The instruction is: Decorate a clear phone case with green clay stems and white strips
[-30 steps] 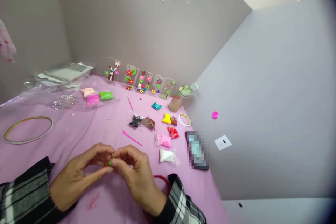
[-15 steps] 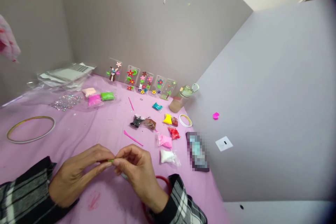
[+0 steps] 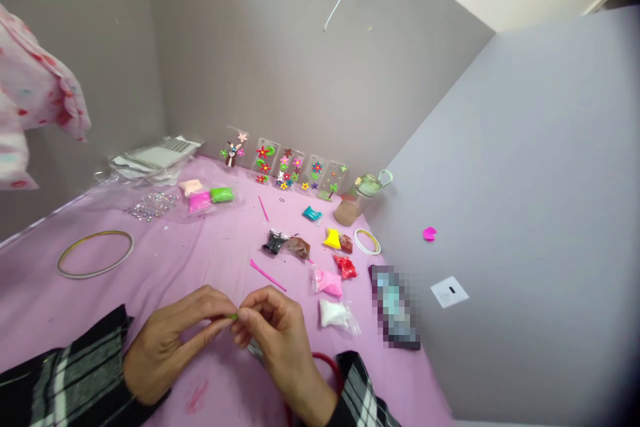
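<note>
A tiny piece of green clay (image 3: 234, 316) shows between my fingertips. My left hand (image 3: 173, 337) pinches it between thumb and forefinger from one side. From the other side, the thumb and curled fingers of my right hand (image 3: 281, 337) close on it. Below the right palm, a clear or silvery item (image 3: 255, 348) is mostly hidden. A red band-like ring (image 3: 327, 365) lies partly behind the right wrist. Just beyond the hands is a pink modelling tool (image 3: 269, 275). Packets of white clay (image 3: 334, 313) and pink clay (image 3: 327, 282) lie to the right.
Decorated clear phone cases (image 3: 289, 169) lean against the wall. A lidded jar (image 3: 353, 203) stands at the corner. More clay packets, black (image 3: 275, 242), yellow (image 3: 331, 238) and green (image 3: 222, 195), lie about. A hoop (image 3: 95, 275) rests left; a blurred phone-like device (image 3: 394, 307) lies right.
The view has shifted, so everything sits further right and slightly lower. Both hands stay pinched together on the green clay; the fingertips have moved only slightly.
</note>
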`<action>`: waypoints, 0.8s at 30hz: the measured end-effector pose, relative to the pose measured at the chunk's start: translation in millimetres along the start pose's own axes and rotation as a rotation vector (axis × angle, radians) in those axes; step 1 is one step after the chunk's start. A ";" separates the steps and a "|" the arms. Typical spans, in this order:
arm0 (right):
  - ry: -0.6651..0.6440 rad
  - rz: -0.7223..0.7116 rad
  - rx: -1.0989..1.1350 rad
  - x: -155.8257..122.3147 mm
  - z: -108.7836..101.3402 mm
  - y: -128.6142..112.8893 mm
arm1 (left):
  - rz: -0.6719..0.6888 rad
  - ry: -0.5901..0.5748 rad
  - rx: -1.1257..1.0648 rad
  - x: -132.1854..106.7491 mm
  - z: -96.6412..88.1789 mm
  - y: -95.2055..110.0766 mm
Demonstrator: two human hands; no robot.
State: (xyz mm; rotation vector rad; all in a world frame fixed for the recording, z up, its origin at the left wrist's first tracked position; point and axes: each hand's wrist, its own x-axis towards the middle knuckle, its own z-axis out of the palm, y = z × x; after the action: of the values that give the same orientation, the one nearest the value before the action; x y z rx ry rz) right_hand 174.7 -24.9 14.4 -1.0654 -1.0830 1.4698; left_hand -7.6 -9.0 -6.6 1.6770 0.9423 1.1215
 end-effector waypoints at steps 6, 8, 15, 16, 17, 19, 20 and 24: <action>0.012 0.017 -0.043 1.1 -0.2 -5.6 | 0.050 0.000 0.036 2.5 -1.3 -0.7; 0.018 0.018 -0.049 1.2 -0.9 -5.5 | 0.038 -0.010 0.038 2.6 -0.8 -1.9; 0.008 0.042 -0.041 -0.1 -0.8 -6.3 | 0.149 0.010 0.045 1.6 0.9 -12.3; 0.009 0.048 -0.036 -0.1 -0.4 -6.8 | 0.164 0.013 0.047 1.5 1.5 -13.3; 0.011 0.054 -0.030 0.0 0.0 -7.3 | 0.172 0.015 0.050 1.3 2.3 -14.0; 0.017 0.055 -0.014 0.1 0.5 -7.8 | 0.176 0.016 0.054 0.9 4.0 -14.9; 0.019 0.053 -0.007 0.2 0.5 -7.7 | 0.178 0.015 0.053 0.7 4.6 -15.2; 0.026 0.041 -0.032 0.2 -0.6 -7.5 | 0.184 0.005 0.046 0.1 4.1 -15.6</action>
State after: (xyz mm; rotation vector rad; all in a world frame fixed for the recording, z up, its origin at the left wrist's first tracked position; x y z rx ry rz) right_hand 176.8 -23.8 21.5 -1.1323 -1.0747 1.4714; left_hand -5.4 -4.9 -22.1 1.8280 0.8358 1.2336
